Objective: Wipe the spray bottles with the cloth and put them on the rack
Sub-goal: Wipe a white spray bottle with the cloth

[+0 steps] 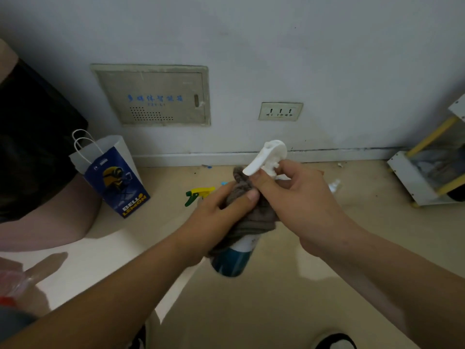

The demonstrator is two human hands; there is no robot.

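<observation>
I hold a spray bottle with a blue body and a white trigger head in mid-air over the floor. My right hand grips it at the neck, just under the white head. My left hand holds a grey-brown cloth wrapped round the bottle's upper body. A second spray bottle with a yellow and green trigger lies on the floor behind my left hand, mostly hidden. A clear bottle shows on the floor past my right hand. The white and yellow rack stands at the right edge.
A blue and white paper bag stands by the wall on the left, next to a dark bag on pink furniture. A wall socket and a metal panel are on the wall. Small scraps litter the floor.
</observation>
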